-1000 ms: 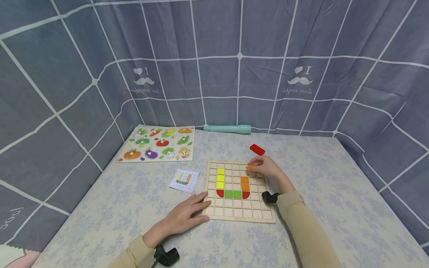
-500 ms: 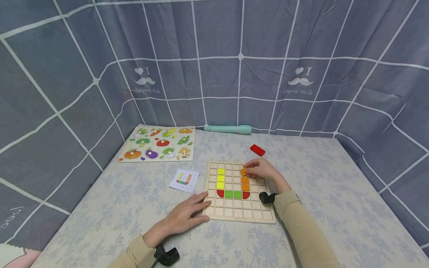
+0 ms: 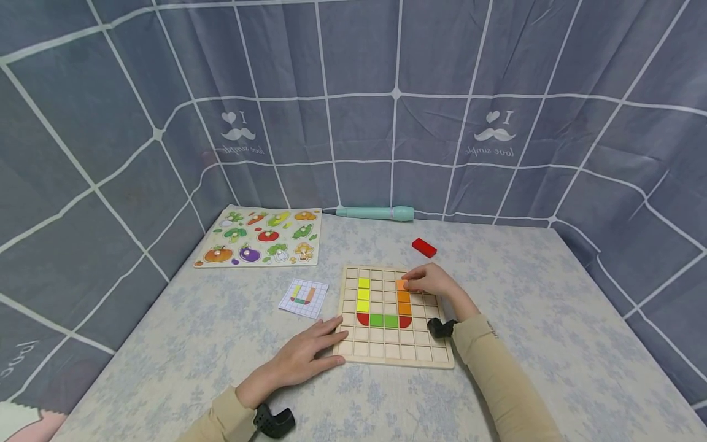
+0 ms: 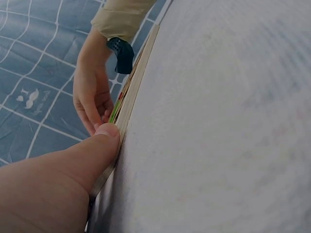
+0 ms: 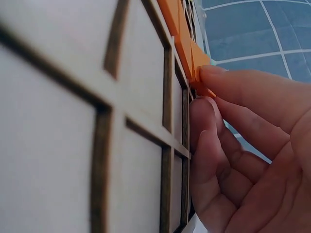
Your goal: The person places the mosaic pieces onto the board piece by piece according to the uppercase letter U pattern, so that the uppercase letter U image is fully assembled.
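Observation:
A wooden grid board (image 3: 392, 352) lies on the cloth-covered table. Yellow, green, red and orange tiles form a U in its cells. My left hand (image 3: 301, 353) rests along the board's left edge with its fingers straight; in the left wrist view the thumb (image 4: 104, 138) touches the board's side. At the top of the orange column, my right hand (image 3: 435, 280) pinches an orange square tile (image 3: 401, 285) by thumb and fingers. Seen in the right wrist view, this orange tile (image 5: 200, 58) sits slightly tilted against the orange tile beside it. The fingers partly hide it.
A card (image 3: 304, 298) showing a coloured U lies left of the board. Behind it is a vegetable puzzle board (image 3: 259, 250). A red block (image 3: 424, 247) lies beyond the right hand, and a teal microphone-shaped stick (image 3: 375, 213) lies by the curtain (image 3: 353, 129).
My right hand has brought the orange tile left and slightly down, from above the board to the top of the orange column. The left hand has stayed in place.

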`<state>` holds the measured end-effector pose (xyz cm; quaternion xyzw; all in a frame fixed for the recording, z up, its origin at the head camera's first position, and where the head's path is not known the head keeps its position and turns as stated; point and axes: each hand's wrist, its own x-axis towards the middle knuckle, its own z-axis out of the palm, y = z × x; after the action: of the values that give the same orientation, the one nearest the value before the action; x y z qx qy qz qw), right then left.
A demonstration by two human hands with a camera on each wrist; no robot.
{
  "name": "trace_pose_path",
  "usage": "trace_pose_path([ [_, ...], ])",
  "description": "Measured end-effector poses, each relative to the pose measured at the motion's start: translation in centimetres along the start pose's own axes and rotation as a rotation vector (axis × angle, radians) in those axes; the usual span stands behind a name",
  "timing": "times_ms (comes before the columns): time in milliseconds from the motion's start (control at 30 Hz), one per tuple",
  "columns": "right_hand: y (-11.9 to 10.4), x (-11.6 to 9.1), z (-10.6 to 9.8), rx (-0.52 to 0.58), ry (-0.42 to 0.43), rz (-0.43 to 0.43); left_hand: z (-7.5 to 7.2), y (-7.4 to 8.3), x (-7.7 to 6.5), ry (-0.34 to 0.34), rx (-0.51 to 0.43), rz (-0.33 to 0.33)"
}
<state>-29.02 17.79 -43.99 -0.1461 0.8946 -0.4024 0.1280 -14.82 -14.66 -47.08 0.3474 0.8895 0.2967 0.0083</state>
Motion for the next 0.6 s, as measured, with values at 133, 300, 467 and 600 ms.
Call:
trace_pose_path([
  [133,-0.2,-0.3,-0.1,-0.022,-0.004,-0.028,0.0,0.0,0.1,-0.001,0.000,0.004],
  [300,-0.1,-0.5,-0.2,-0.056,0.005,-0.035,0.1,0.0,0.2,-0.009,0.004,0.008],
  [467,-0.1,-1.3,-0.7,-0.102,-0.005,-0.048,0.1,-0.1,0.2,-0.018,0.018,0.001],
  [600,0.1,-2.6,-1.1,-0.127,-0.015,-0.050,0.0,0.1,0.3,-0.045,0.071,0.003],
])
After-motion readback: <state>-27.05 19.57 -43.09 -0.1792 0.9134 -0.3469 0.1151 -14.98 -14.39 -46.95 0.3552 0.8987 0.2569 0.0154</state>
